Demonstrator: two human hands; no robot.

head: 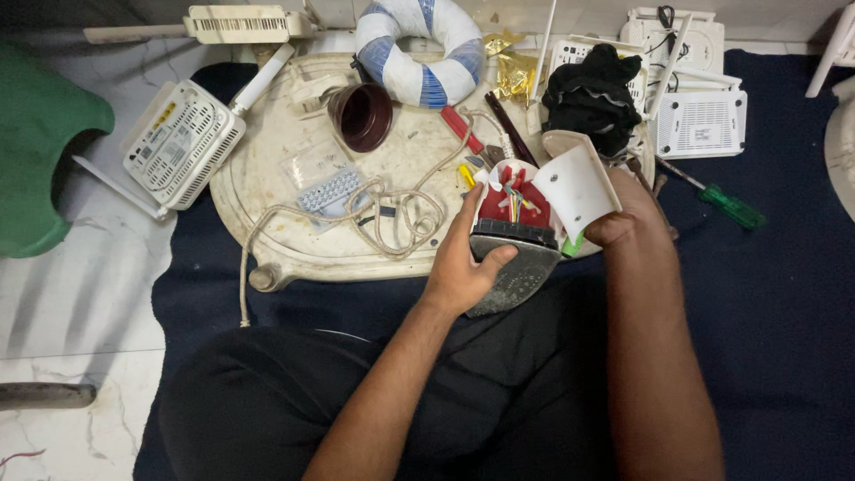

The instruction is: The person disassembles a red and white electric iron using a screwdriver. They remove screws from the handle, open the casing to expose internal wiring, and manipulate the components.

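Both hands, left hand (463, 263) and right hand (628, 209), grip the opened iron (517, 240) near a gold wrapper (515, 76).

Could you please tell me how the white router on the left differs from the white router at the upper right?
The left router lies angled, half on the marble floor; the right router sits square on the dark mat. The left one shows coloured labels, the right one plain vents. Both are white, vented, and far from either hand.
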